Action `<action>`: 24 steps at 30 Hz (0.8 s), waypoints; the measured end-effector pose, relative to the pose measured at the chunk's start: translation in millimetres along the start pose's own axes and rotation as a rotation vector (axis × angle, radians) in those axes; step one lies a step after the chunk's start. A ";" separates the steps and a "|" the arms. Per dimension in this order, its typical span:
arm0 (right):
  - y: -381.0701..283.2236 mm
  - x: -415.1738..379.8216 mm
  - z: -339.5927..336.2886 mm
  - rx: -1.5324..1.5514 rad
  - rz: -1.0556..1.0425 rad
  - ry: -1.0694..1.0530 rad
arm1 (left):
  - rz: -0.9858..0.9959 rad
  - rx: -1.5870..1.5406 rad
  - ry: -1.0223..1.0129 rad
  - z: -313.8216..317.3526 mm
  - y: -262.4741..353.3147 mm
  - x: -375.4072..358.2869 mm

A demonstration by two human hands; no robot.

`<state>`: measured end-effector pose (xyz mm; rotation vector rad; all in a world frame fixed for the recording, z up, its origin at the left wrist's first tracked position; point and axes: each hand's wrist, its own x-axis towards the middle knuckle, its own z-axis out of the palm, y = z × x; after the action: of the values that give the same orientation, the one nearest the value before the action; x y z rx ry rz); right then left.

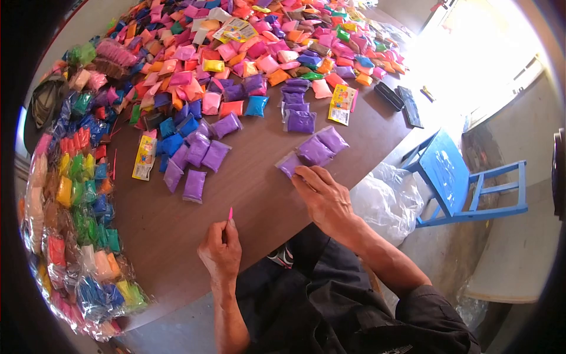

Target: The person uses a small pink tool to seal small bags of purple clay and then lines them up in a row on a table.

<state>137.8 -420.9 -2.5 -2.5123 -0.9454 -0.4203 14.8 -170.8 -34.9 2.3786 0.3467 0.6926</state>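
Observation:
My left hand [221, 246] is closed near the table's front edge, with a thin pink stick [230, 213] pointing up between thumb and fingers. My right hand [323, 197] has its fingertips closed on the near end of a small purple packet [288, 163]. Touching that packet are more purple packets [315, 151] lying in a short row. To the left, a loose group of purple packets [194, 186] lies flat on the table. Beyond my right hand is another line of darker purple packets [300, 121]. The fingertips of my right hand are partly hidden.
A large heap of colourful packets [253, 53] covers the back of the brown table [159, 236]. Clear bags of packets [76, 194] line the left edge. Printed yellow cards [342, 105] [144, 156] lie among them. A blue chair [448, 171] and a clear plastic bag [386, 203] stand right.

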 end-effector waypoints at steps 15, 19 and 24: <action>-43.2 79.4 50.3 0.249 -0.073 0.046 | -0.158 -0.154 0.048 -9.7 5.8 7.7; -66.5 123.6 98.8 0.251 -0.063 0.112 | -0.223 -0.202 0.051 -7.4 0.0 5.4; -63.7 129.2 119.3 0.225 -0.070 0.058 | -0.214 -0.245 0.097 -6.6 2.0 7.2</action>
<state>203.5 -248.7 -34.1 -2.2591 -1.0018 -0.3831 17.2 -166.1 -26.4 2.0465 0.5186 0.7082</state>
